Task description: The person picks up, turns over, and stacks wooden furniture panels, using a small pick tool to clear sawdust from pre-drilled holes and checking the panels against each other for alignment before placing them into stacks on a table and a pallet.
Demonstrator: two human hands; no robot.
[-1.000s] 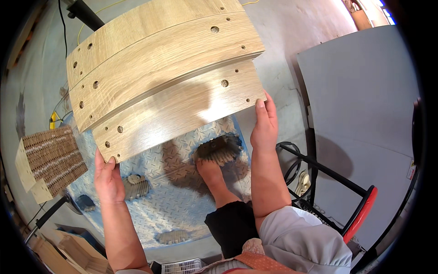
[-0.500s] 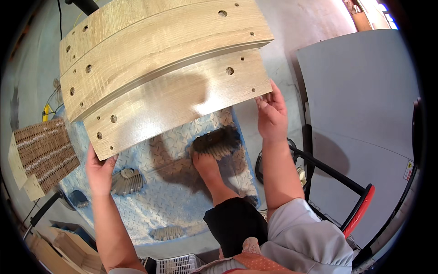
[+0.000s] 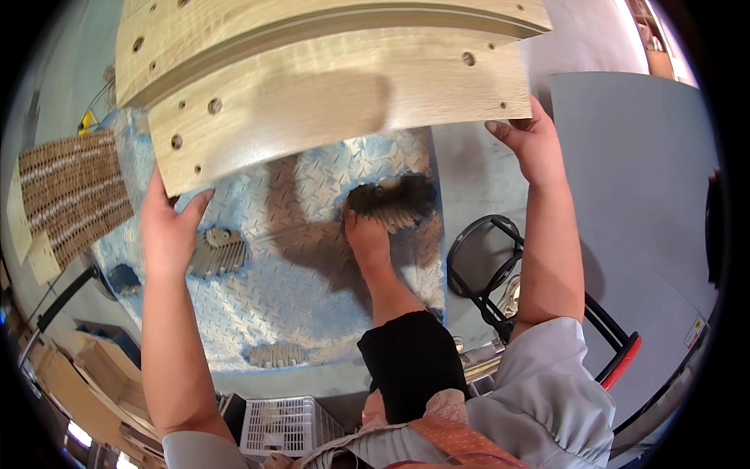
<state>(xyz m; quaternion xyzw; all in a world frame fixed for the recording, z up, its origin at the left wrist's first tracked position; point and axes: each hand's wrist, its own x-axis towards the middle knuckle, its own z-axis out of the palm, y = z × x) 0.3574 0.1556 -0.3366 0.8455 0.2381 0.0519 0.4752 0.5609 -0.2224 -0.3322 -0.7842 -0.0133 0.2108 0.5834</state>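
Note:
A pale wood-grain board with drilled holes near both ends spans the upper part of the view. My left hand is at its left end, fingers tucked behind the corner and thumb held off the face. At the right end, my right hand has its fingers behind the edge, with the thumb sticking out below. More drilled wood-grain board lies just beyond, stepped above the near one and cut off by the top of the view.
A worn blue metal tread plate lies below, with my bare foot at a dark cutout. Woven panels stand left. A black frame and a large grey panel are right. A white plastic basket sits near me.
The boards and both hands have shifted up and to the right in view. Both thumbs have spread away from the board. More of the tread plate and basket now shows.

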